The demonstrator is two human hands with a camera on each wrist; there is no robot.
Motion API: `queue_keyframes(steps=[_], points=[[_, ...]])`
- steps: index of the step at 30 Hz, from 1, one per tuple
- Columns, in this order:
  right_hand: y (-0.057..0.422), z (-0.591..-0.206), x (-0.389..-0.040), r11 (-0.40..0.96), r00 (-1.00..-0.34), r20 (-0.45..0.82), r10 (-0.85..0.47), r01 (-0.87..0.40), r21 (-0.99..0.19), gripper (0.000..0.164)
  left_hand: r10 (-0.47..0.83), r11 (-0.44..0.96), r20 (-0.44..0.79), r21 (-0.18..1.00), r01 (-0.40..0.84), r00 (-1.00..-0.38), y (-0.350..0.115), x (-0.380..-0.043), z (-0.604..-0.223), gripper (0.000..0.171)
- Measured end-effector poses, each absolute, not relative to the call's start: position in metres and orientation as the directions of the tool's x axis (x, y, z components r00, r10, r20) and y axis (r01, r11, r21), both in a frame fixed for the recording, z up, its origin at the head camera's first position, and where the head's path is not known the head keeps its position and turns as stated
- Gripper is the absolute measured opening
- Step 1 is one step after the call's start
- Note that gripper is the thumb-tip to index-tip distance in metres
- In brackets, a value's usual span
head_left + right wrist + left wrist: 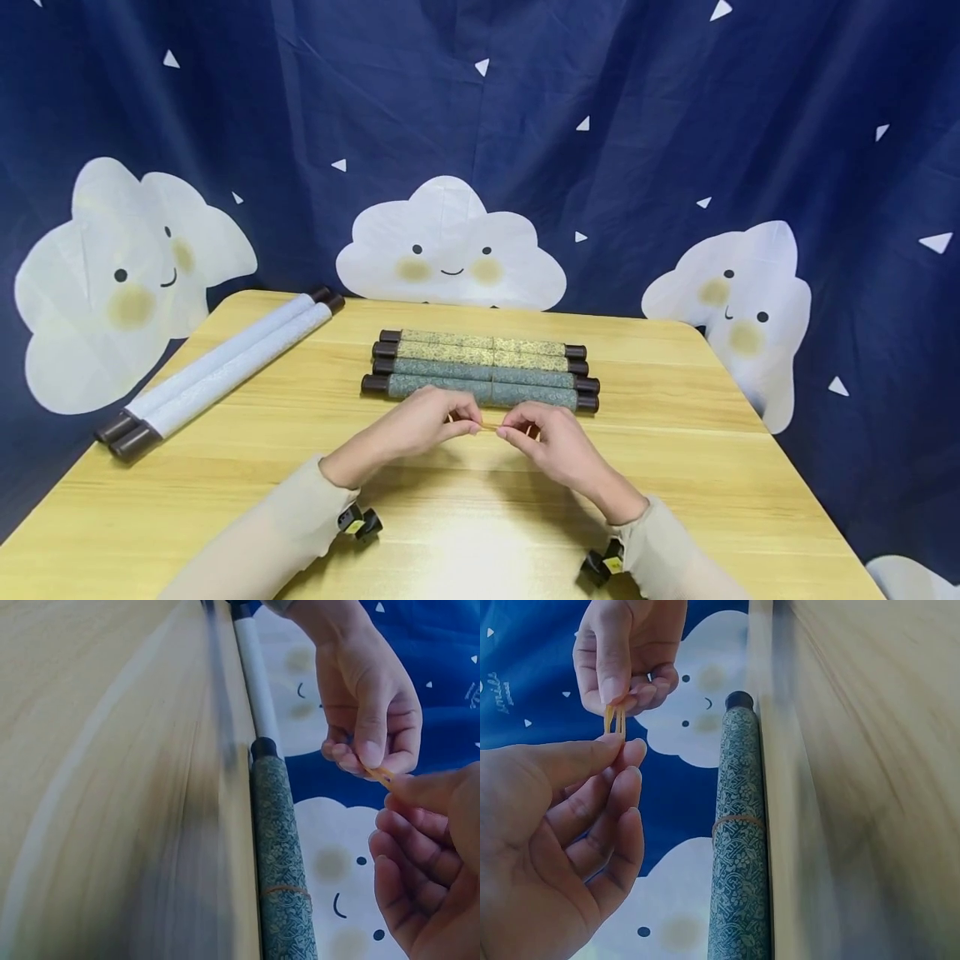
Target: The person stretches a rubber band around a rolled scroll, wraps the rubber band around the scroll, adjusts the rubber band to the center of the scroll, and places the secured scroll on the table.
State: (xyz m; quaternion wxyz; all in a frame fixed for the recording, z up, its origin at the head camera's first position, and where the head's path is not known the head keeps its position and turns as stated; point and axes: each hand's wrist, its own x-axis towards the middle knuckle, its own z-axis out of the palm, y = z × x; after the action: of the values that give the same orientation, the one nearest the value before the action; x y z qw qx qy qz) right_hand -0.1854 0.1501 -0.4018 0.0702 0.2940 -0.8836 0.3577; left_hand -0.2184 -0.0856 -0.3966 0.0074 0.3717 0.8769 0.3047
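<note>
A thin yellow-orange rubber band [615, 720] is stretched between my two hands, close over the table in front of the scrolls. My left hand [431, 422] pinches one end between thumb and forefinger. The other end is pinched the same way by my right hand [553, 443]. In the left wrist view the band shows as two parallel strands. Just beyond the hands lie two green patterned scrolls [442, 388], side by side, with dark end knobs. A band circles the nearer green scroll [283, 930] near its middle. Two yellow patterned scrolls [450, 352] lie behind the green ones.
Two pale blue-white scrolls [240, 360] with dark knobs lie slanting along the left side of the wooden table [712, 467]. A dark blue curtain [615, 50] printed with smiling clouds hangs behind the table and around its sides.
</note>
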Motion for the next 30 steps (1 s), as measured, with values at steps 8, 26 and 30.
queue_keyframes(steps=[8,26,30], points=[[0.155,-0.400,-0.189,0.526,-0.786,0.384,-0.484,-0.612,-0.591,0.008,0.659,0.525,0.232,0.539,0.658,-0.715,-0.087,-0.221,-0.396,0.005],[0.168,-0.390,-0.195,0.472,-0.847,0.480,-0.228,-0.528,-0.707,0.006,0.665,0.542,0.206,0.529,0.653,-0.718,-0.092,-0.222,-0.394,0.005],[0.173,-0.385,-0.195,0.433,-0.872,0.457,-0.173,-0.485,-0.760,0.006,0.685,0.540,0.174,0.530,0.653,-0.708,-0.093,-0.224,-0.397,0.005]])
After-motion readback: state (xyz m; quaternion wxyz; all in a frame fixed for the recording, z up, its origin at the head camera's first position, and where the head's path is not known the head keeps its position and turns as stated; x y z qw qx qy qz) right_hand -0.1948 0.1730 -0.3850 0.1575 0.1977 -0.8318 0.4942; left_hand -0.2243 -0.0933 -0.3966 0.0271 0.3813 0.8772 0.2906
